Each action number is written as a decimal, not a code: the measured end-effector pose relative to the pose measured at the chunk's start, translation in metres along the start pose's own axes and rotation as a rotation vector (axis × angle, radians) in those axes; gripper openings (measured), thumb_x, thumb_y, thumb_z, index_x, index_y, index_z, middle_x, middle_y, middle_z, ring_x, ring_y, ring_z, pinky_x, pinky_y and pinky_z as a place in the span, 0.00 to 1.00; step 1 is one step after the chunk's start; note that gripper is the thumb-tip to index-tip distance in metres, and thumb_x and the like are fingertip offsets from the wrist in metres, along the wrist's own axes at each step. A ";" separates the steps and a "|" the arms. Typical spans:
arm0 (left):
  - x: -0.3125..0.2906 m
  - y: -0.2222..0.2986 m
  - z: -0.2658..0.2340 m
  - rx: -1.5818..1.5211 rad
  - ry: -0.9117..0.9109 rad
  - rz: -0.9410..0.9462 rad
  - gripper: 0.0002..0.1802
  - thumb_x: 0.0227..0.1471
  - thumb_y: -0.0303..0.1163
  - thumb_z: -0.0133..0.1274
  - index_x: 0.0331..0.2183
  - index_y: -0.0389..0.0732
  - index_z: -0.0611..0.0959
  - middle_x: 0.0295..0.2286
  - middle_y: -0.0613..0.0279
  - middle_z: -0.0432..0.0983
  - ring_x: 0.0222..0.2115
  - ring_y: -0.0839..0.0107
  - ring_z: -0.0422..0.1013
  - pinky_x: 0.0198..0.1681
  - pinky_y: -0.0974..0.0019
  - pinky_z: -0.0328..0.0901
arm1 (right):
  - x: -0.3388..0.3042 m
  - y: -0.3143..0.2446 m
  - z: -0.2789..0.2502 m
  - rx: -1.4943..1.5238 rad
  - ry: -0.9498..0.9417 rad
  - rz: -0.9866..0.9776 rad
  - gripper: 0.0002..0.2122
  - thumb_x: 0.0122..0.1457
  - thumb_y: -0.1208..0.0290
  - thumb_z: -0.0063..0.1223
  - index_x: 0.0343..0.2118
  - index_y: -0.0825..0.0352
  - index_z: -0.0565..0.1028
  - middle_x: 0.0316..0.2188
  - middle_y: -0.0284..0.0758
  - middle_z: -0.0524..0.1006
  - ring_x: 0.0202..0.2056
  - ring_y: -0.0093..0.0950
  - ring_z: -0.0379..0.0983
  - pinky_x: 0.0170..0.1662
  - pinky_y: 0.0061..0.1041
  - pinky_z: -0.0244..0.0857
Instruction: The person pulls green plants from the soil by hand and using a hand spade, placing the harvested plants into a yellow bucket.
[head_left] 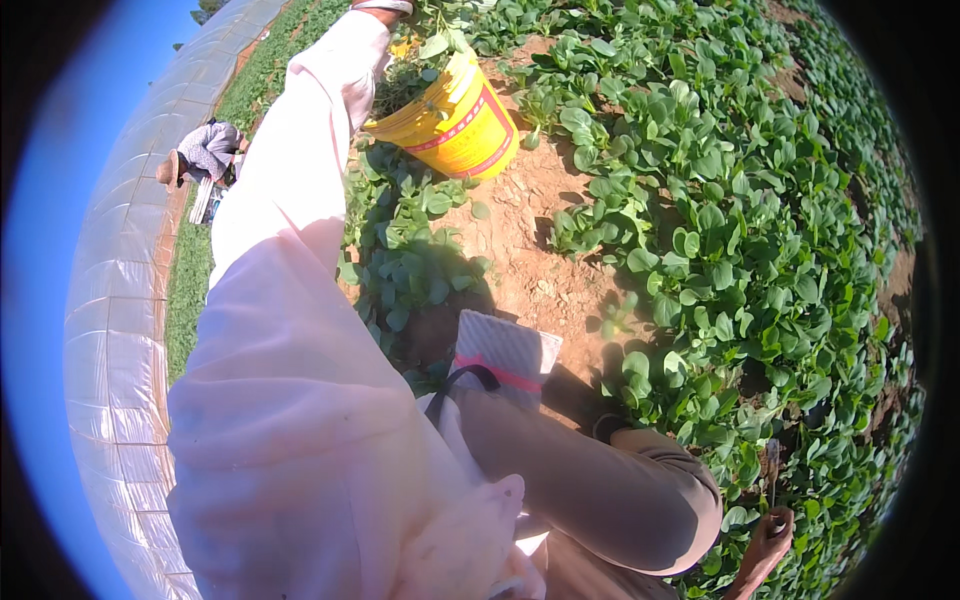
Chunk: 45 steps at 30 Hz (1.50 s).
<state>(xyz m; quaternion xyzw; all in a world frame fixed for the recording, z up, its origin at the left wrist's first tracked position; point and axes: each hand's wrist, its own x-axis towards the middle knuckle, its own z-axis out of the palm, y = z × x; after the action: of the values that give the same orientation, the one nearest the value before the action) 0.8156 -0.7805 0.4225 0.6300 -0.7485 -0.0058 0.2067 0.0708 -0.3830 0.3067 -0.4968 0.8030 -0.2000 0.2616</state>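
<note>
My left arm [290, 220], in a pale loose sleeve, stretches up to the top edge beside a yellow bucket [480, 140]. Just the wrist with a white band [388, 5] shows there; the hand itself is cut off. Cut greens [405, 80] fill the bucket, which leans on the soil. At the lower right my right hand [768, 540] is closed on the handle of a knife [773, 470]. Its narrow blade points away from me among the leafy green plants [720, 240].
Bare brown soil [525, 230] runs between the plant rows. A grey-white padded piece with a pink strap [500, 355] lies by my bent knee [620, 480]. Farther left, another person [208, 152] in a hat crouches near a long plastic-covered greenhouse [115, 330].
</note>
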 end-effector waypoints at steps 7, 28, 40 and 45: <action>0.048 -0.285 -0.061 0.479 -0.387 -0.169 0.47 0.53 0.49 0.57 0.65 0.47 0.51 0.64 0.52 0.50 0.64 0.55 0.47 0.66 0.57 0.47 | -0.047 0.024 0.002 -0.277 0.040 0.048 0.16 0.50 0.64 0.64 0.37 0.71 0.77 0.22 0.42 0.78 0.21 0.34 0.73 0.29 0.34 0.69; 0.002 -0.156 0.094 -0.184 -0.277 -0.492 0.40 0.52 0.59 0.52 0.58 0.41 0.69 0.58 0.49 0.62 0.59 0.55 0.58 0.62 0.57 0.53 | -0.101 0.047 -0.029 -0.107 0.167 0.144 0.04 0.53 0.80 0.50 0.31 0.67 0.69 0.23 0.27 0.63 0.24 0.17 0.54 0.26 0.20 0.48; 0.019 -0.067 0.094 0.718 -0.153 -0.032 0.26 0.58 0.50 0.43 0.49 0.42 0.77 0.40 0.44 0.76 0.43 0.49 0.72 0.45 0.53 0.65 | -0.060 -0.003 -0.019 -0.052 0.219 0.186 0.03 0.57 0.75 0.52 0.32 0.66 0.71 0.19 0.29 0.66 0.23 0.18 0.59 0.28 0.21 0.57; -0.005 0.143 0.183 -0.012 -0.373 0.558 0.14 0.57 0.32 0.51 0.44 0.36 0.75 0.37 0.51 0.76 0.37 0.58 0.75 0.41 0.62 0.67 | -0.023 0.016 0.049 0.023 0.246 0.063 0.05 0.54 0.75 0.53 0.34 0.64 0.73 0.21 0.45 0.75 0.24 0.42 0.72 0.31 0.34 0.65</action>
<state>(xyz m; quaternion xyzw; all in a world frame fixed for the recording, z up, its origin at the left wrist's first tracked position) 0.6240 -0.7924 0.2923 0.3877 -0.9171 -0.0684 0.0634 0.0983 -0.3584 0.2637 -0.4401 0.8417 -0.2603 0.1732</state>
